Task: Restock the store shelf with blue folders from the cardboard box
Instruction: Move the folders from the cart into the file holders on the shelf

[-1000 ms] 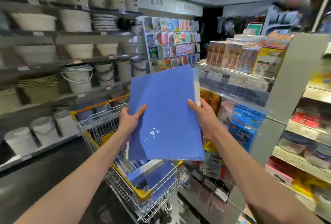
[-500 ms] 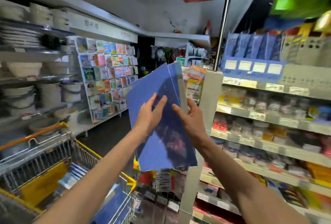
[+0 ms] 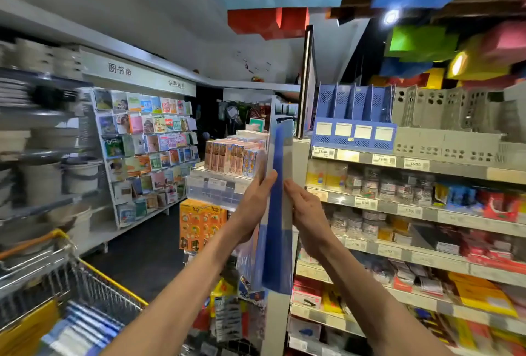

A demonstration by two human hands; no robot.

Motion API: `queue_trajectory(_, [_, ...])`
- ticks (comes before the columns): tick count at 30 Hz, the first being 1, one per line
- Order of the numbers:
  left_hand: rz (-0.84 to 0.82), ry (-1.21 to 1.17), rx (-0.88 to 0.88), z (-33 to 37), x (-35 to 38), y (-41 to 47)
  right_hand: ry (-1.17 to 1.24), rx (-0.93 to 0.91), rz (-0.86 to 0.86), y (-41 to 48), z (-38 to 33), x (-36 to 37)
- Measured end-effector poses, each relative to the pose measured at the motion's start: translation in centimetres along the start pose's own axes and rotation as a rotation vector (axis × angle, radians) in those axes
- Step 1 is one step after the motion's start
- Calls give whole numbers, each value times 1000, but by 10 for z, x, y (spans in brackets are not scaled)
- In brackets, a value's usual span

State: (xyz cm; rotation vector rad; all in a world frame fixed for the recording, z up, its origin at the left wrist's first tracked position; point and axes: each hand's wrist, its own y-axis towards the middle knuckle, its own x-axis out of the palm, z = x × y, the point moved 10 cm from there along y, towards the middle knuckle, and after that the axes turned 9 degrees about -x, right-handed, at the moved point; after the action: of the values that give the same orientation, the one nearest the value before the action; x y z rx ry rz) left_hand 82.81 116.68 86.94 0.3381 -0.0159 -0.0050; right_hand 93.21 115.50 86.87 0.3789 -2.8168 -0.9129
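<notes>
1. Progress was, by my judgement, near the middle. One stack of blue folders (image 3: pixel 280 256) was out and lifted, but it was not yet on the store shelf (image 3: pixel 427 169).
2. The stack stood upright with its thin edge toward the camera. It was in the air just in front of the end post of the shelf, between the two hands.
3. The left hand (image 3: pixel 256 207) gripped the stack, with its fingers up along the left face and its thumb at the near edge. The right hand (image 3: pixel 308 221) pressed the right face with almost straight fingers and carried nothing else.
4. The place meant for the folders could not be told. The top level carried blue file holders (image 3: pixel 353 110) and grey racks (image 3: pixel 444 116), and the lower levels carried small packed goods. No row of the same folders showed on the shelf.
5. A second pile of folders (image 3: pixel 76 327) lay low on the left in the shopping cart (image 3: pixel 94 284). It was beside a yellow-brown panel that was probably the cardboard box (image 3: pixel 25 327), though blur made this uncertain.
6. What was left, as I judge it, was to set this stack in its place and then bring the pile from the cart.
</notes>
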Motion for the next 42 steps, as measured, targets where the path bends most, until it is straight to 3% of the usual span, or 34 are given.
queue_trajectory(9, [-12,-216,-276,-24,35,3,18,2,-86,8,-7,-52])
queue_trajectory(16, [-36,-142,-124,-5,73,14,-16,-39,-60,14,-14,-77])
queue_trajectory(22, [-169,-210,-5,33,127,29,29,-134,19,35,-53,-103])
queue_trajectory(27, [-235,-109,16,71,168,45,-80,-239,5,50,-100,-141])
queue_trajectory(32, [-265,296,31,91,208,77,-275,-345,201,64,-134,-224])
queue_trajectory(33, [-242,371,46,92,212,87,-289,-344,219,66,-137,-243])
queue_trajectory(38, [222,466,110,93,191,138,-286,-349,220,76,-163,-298])
queue_trajectory(42, [367,188,16,85,190,156,-273,-403,273,92,-187,-329])
